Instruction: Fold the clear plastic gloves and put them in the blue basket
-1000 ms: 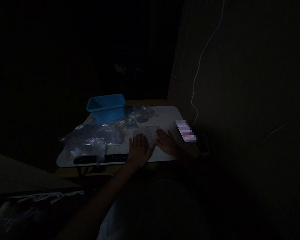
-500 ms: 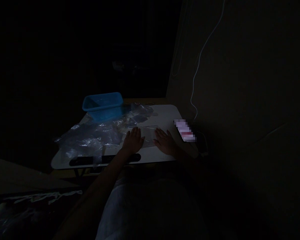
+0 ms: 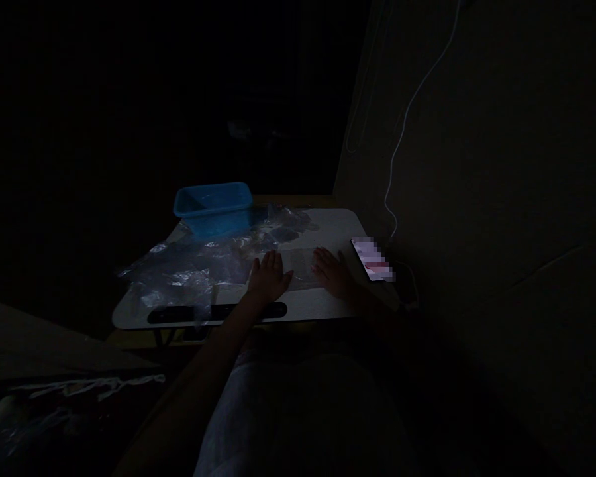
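Note:
A clear plastic bag (image 3: 304,268) lies flat on the white table (image 3: 330,228) between my two hands. My left hand (image 3: 269,277) rests open on its left side, fingers stretched forward and thumb apart. Across from it, my right hand (image 3: 332,271) lies open at the bag's right edge with its fingers pointing away and to the left. Left of my hands spreads a loose heap of crumpled clear plastic bags (image 3: 179,268). Dim light hides the finer detail of the bag.
A blue plastic basket (image 3: 214,202) stands at the table's back left. A lit phone (image 3: 372,258) lies by the right edge. A white cable (image 3: 402,129) hangs along the wall. The table's front has a dark slot (image 3: 273,310). More plastic shows at lower left.
My right hand has shifted slightly right, so the gap between my hands is wider. The whole view has moved a little, with the table appearing farther right.

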Tool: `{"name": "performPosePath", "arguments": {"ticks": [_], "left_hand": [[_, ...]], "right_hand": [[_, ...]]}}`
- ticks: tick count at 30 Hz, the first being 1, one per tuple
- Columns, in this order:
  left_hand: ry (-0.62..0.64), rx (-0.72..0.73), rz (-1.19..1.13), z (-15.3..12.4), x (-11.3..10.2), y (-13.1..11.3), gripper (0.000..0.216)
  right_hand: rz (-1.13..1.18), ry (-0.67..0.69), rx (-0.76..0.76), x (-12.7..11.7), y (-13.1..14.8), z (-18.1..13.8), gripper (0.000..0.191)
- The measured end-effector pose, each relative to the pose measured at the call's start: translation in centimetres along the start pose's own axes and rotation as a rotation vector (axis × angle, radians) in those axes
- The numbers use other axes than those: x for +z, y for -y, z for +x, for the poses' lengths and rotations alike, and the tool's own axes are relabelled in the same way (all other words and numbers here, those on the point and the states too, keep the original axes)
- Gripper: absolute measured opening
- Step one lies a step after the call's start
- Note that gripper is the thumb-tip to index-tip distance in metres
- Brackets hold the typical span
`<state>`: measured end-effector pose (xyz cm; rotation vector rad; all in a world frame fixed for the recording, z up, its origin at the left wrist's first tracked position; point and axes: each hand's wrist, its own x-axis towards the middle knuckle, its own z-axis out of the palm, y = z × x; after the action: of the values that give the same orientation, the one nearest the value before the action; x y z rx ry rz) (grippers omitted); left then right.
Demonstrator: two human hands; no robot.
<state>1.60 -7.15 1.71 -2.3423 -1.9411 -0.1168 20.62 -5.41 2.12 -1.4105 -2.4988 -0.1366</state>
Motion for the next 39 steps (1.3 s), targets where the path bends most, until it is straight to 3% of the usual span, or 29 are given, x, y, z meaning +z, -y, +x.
{"name": "performPosePath", "arguments": {"ticks": [7, 17, 30, 39], "left_hand": [[0.006, -0.010, -0.007, 0.0, -0.1, -0.1, 0.063], [0.024, -0.029, -0.028, 0.0, -0.1, -0.2, 0.064], [0.015, -0.003, -0.045, -0.4, -0.2, 0.0, 0.061], [-0.223, 0.079, -0.280, -0.8, -0.8, 1.4, 0.045]], "right_hand": [[-0.023, 0.064, -0.145, 0.8, 2.1, 2.7, 0.048], [-0.104, 0.034, -0.026, 2.3, -2.7, 2.1, 0.044], [-0.065, -0.060, 0.009, 3.1, -3.9, 1.9, 0.039], [0.101, -0.146, 0.109, 2.4, -3.4, 2.2, 0.046]]}}
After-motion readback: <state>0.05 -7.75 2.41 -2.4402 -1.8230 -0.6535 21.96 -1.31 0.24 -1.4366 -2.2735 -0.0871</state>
